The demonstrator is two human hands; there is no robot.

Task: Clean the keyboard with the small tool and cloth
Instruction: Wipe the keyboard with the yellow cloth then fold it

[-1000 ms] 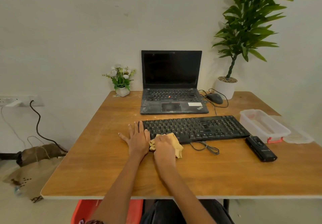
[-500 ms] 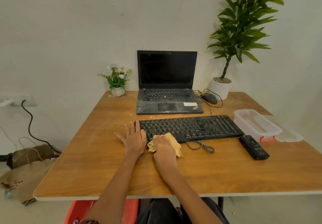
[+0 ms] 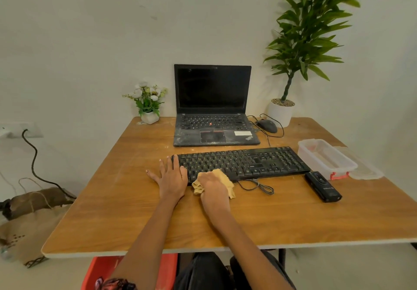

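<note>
Wooden table (image 3: 117,217): keyboard (image 3: 243,162), laptop (image 3: 214,129), mouse (image 3: 267,125).

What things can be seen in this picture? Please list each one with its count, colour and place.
keyboard: 1, black, middle of the table, cable coiled at its front
cloth: 1, yellow, on the keyboard's front left edge, under the right hand
laptop: 1, black, open and dusty, behind the keyboard
mouse: 1, dark, right of the laptop
small black device: 1, black, right of the keyboard
plastic box: 1, clear with red clips, right side of the table
flower pot: 1, white, left of the laptop
tall plant: 1, green in a white pot, back right corner
table: 1, brown wood
left hand: 1, flat at the keyboard's left end
right hand: 1, holds the cloth
</note>
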